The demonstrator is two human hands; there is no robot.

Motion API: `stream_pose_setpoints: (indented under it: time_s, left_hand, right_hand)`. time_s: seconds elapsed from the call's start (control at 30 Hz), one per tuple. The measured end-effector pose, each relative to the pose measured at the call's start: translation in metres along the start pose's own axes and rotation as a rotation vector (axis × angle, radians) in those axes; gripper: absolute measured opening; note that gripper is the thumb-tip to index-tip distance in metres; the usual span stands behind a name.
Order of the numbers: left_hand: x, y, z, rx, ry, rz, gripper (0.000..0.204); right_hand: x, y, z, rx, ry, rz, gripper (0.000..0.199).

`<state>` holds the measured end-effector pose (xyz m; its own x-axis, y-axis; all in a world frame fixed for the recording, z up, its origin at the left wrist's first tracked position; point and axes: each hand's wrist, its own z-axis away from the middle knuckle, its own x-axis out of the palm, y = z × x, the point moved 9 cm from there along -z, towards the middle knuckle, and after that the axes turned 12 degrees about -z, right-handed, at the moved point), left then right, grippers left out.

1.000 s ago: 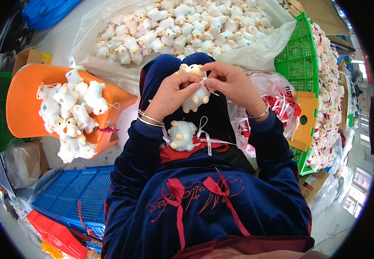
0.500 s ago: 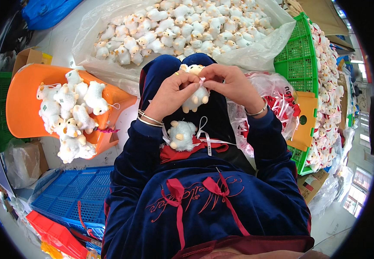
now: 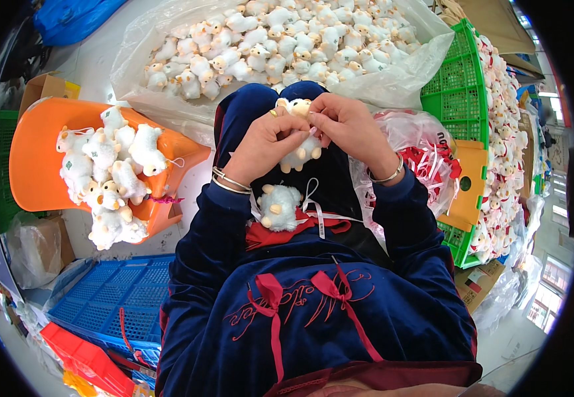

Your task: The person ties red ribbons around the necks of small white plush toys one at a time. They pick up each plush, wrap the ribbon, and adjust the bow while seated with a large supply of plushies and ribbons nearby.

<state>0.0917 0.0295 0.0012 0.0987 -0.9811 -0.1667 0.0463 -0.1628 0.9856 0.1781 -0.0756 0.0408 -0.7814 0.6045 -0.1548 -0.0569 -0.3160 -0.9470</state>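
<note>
Over my knees, a small white plush animal (image 3: 299,157) with cream feet and a cream face stands upright between my two hands. My left hand (image 3: 270,144) is closed in a pinch at its neck. Opposite it, my right hand (image 3: 353,130) pinches too, and the fingertips of both hands meet at a thin white ribbon (image 3: 312,131), mostly hidden by them. A second white plush animal (image 3: 279,208) lies in my lap on red cloth (image 3: 257,235), beside loose white ribbon (image 3: 321,225).
An orange chair (image 3: 32,155) at left bears several plush animals. Beyond my knees, a clear plastic sheet (image 3: 131,69) holds a large heap of them. At right are a bag of red pieces (image 3: 432,159) and a green crate (image 3: 456,86); a blue crate (image 3: 115,298) stands lower left.
My right hand has shifted slightly and turned inward at the toy's neck, and less ribbon shows between the fingers. My left hand and the toy in my lap have stayed put.
</note>
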Motion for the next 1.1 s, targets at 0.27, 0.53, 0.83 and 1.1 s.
stream_pose_setpoints:
  time_s: [0.27,0.53,0.83,1.1]
  left_hand:
    - [-0.007,0.003,-0.002,-0.053,0.119,-0.208,0.018]
    - [-0.007,-0.003,-0.007,-0.051,-0.052,-0.069,0.024]
    - [-0.005,-0.004,-0.007,-0.082,-0.068,-0.059,0.023]
    - [-0.005,-0.007,-0.007,-0.103,-0.050,-0.037,0.022]
  right_hand:
    - [0.018,-0.030,0.008,-0.329,0.066,0.582,0.008]
    - [0.007,-0.005,0.002,-0.348,-0.183,0.091,0.008]
    - [0.010,-0.016,0.002,-0.306,-0.253,0.217,0.008]
    - [0.015,-0.024,0.004,-0.329,-0.094,0.377,0.009]
